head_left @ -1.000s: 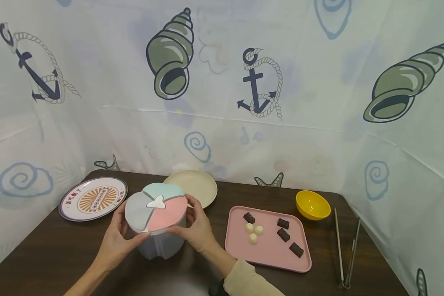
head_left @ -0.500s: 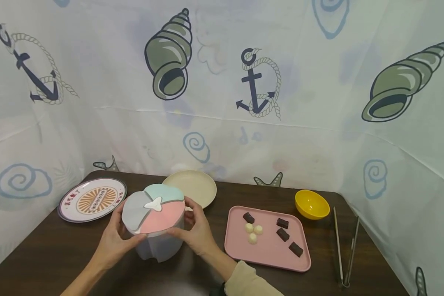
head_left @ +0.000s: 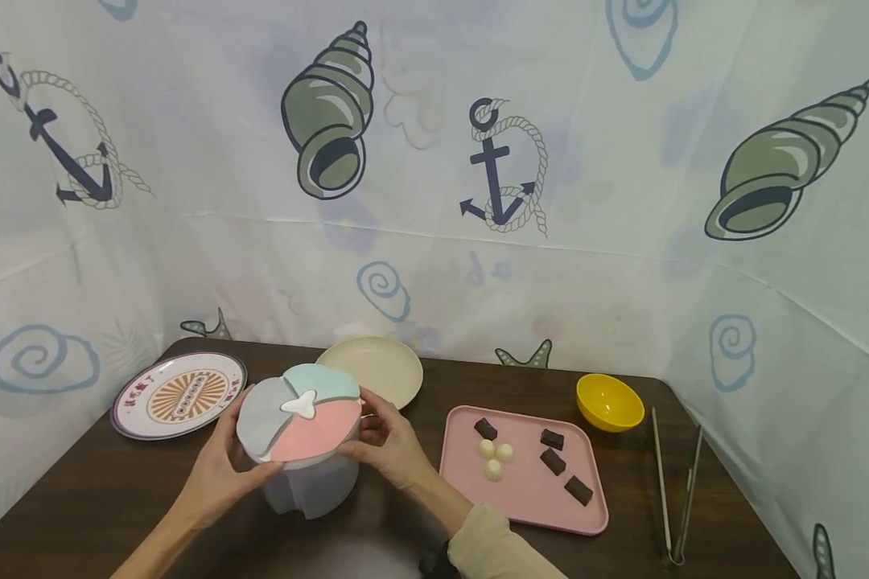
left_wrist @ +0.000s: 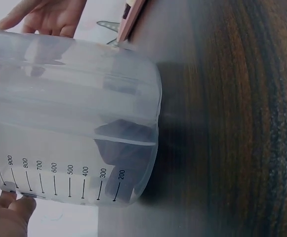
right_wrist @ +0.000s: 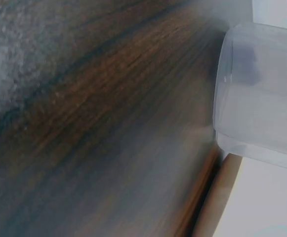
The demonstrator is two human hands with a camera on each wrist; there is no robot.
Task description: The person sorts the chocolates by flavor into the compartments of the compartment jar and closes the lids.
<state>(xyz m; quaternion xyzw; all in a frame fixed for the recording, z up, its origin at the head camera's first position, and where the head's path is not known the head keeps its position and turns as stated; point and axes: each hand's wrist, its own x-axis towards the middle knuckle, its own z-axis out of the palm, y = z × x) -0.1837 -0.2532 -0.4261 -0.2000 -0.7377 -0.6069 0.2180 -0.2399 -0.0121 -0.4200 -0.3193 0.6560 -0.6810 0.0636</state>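
Observation:
A translucent food storage container (head_left: 311,486) with a three-part lid (head_left: 317,430) in grey, mint and pink is between my two hands. A small white knob (head_left: 301,404) sits at the lid's centre. My left hand (head_left: 220,474) grips the left side, thumb along the near rim. My right hand (head_left: 391,446) holds the right side, thumb at the rim and fingers partly hidden behind. Volume marks run along the container's wall in the left wrist view, and dark pieces (left_wrist: 126,143) show through near its bottom. Whether its base touches the table cannot be told.
A pink tray (head_left: 521,511) with dark blocks (head_left: 553,461) and three cream balls (head_left: 494,470) lies to the right. Beyond are a yellow bowl (head_left: 610,404) and metal tongs (head_left: 673,551). A printed plate (head_left: 141,402) and a cream plate (head_left: 398,374) lie at the back left.
The container has turned slightly clockwise and shifted a little left and nearer, with both hands staying on it. The tray, bowl, tongs and plates keep their places.

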